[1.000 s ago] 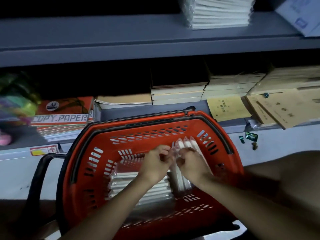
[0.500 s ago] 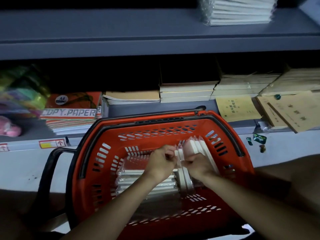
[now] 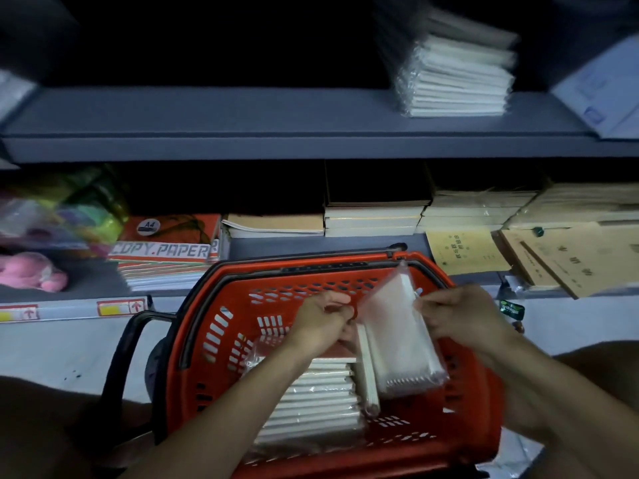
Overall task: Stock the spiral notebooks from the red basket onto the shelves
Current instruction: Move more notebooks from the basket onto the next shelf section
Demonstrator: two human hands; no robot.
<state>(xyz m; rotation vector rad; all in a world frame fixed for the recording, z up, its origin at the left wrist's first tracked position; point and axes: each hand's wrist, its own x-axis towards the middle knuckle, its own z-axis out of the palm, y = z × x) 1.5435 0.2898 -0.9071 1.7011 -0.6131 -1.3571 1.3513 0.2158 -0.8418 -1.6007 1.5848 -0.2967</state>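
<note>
Head view: at centre right, the right hand (image 3: 460,316) pinches a wrapped pack of spiral notebooks (image 3: 403,335), lifted tilted above the red basket (image 3: 207,340). The left hand (image 3: 323,319) has curled fingers at the pack's edge — whether it grips the wrap, I cannot tell. The slick wrap could slip, dropping the pack back — more packs lie below.

left of the copy paper pack (image 3: 162,252), coloured bags (image 3: 58,216) smeared by blur; blue-white sheet (image 3: 601,95) cut off far right.

The orange paper pack (image 3: 166,243) reads "COPY.PAPER" and "A4".
</note>
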